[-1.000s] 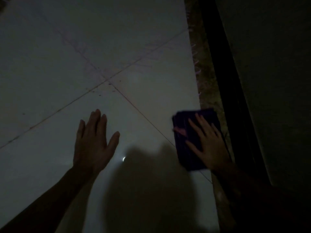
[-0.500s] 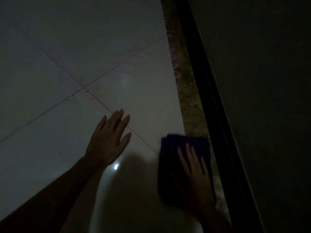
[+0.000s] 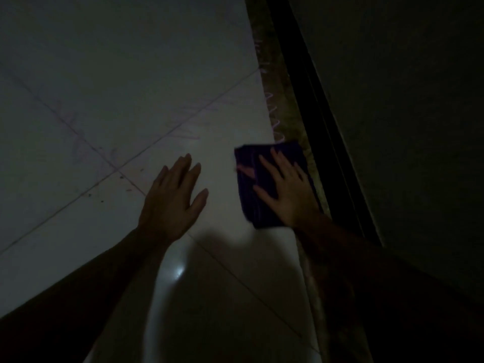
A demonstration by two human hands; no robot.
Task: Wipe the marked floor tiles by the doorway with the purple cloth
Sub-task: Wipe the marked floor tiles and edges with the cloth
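Observation:
The scene is dim. A folded purple cloth (image 3: 251,179) lies flat on the pale floor tiles (image 3: 131,74), its right edge over the brownish threshold strip (image 3: 285,100). My right hand (image 3: 288,192) presses on the cloth with straight, spread fingers. My left hand (image 3: 172,200) rests flat on a bare tile to the left of the cloth, fingers straight. Faint purple scribbles (image 3: 191,129) mark the tiles above the hands near the grout cross, and looped purple marks (image 3: 275,119) run along the threshold just above the cloth.
A dark door frame or track (image 3: 314,100) runs diagonally along the right of the threshold, with a dark surface beyond it. Grout lines cross at the left. A small light glint (image 3: 179,273) and my shadow lie on the near tile.
My right hand has pushed the cloth forward along the threshold, up to the looped marks, after drawing it back. The left hand stayed flat on the tile, shifting slightly.

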